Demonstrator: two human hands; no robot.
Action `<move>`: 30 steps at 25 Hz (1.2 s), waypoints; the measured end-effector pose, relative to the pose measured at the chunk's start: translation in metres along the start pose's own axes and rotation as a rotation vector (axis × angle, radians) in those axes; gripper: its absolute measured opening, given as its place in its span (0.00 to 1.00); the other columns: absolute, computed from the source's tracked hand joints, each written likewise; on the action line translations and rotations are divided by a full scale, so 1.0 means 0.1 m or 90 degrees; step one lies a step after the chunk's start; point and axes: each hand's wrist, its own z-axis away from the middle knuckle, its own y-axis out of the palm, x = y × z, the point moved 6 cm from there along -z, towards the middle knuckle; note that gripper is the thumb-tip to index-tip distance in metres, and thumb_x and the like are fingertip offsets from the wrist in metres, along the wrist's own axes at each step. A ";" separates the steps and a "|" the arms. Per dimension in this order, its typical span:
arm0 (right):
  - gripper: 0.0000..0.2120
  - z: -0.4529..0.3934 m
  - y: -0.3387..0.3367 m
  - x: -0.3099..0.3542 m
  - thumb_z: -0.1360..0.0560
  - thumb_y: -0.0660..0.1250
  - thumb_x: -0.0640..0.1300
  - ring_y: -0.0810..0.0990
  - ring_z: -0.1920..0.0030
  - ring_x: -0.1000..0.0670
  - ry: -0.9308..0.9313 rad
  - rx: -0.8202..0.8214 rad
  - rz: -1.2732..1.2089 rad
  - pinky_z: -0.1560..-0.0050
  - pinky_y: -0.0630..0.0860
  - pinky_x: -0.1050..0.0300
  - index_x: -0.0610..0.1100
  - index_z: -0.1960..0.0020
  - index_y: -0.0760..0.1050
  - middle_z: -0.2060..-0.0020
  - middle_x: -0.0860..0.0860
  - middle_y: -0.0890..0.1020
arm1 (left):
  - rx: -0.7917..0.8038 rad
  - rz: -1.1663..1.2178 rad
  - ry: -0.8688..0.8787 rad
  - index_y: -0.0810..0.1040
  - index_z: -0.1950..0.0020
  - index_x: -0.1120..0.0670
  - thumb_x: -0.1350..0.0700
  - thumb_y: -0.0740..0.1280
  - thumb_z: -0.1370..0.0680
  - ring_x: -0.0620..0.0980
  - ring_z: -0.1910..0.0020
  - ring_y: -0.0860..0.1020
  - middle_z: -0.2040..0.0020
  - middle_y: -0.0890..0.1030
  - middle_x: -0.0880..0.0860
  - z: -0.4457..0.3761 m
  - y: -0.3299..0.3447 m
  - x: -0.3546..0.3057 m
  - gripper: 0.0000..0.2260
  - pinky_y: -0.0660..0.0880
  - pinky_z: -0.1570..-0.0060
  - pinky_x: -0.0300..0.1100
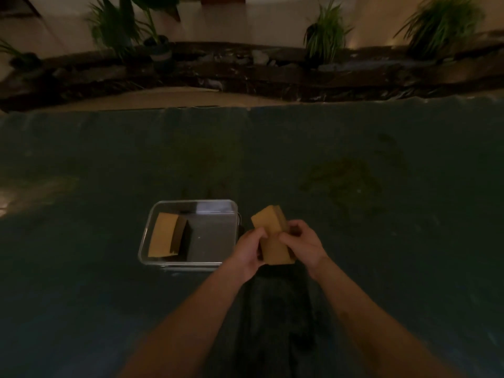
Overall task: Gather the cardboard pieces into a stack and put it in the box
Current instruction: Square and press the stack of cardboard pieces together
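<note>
Both hands, left hand (249, 248) and right hand (301, 242), pinch the cardboard stack (272, 236) with fingers closed on its edges, likely squaring it, just right of the clear box (148, 233), where another cardboard piece (163, 236) leans.

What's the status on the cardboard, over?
Left hand and right hand both gripping cardboard stack. Stack beside clear box, not in. Nothing blocking.

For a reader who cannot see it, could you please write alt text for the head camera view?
Two bare hands, left hand and right hand, hold a stack of cardboard pieces just right of a clear box on a dark surface. Another cardboard stack already lies at the box's left side. Potted plants stand in the blurred, dim background.
</note>
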 end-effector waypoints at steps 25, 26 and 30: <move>0.29 1.41 2.61 -0.43 0.37 0.73 0.49 0.77 0.43 0.49 -0.338 -0.056 0.712 0.46 0.73 0.49 0.59 0.38 0.69 0.43 0.55 0.79 | -0.032 -0.743 0.456 0.74 0.42 0.48 0.56 0.78 0.34 0.45 0.45 0.76 0.45 0.77 0.46 1.64 -2.64 0.15 0.23 0.76 0.44 0.45; 0.29 1.41 2.66 -0.50 0.36 0.73 0.49 0.77 0.43 0.49 -0.336 -0.059 0.717 0.46 0.73 0.48 0.59 0.37 0.69 0.42 0.55 0.79 | -0.029 -0.789 0.453 0.73 0.43 0.46 0.54 0.77 0.34 0.45 0.45 0.75 0.45 0.76 0.46 1.61 -2.71 0.19 0.23 0.75 0.43 0.46; 0.29 1.38 2.73 -0.77 0.34 0.72 0.50 0.77 0.44 0.48 -0.311 -0.074 0.721 0.46 0.72 0.49 0.58 0.35 0.68 0.42 0.55 0.80 | -0.027 -0.919 0.458 0.72 0.41 0.44 0.48 0.74 0.33 0.46 0.44 0.73 0.43 0.76 0.45 1.47 -2.83 0.34 0.22 0.72 0.43 0.47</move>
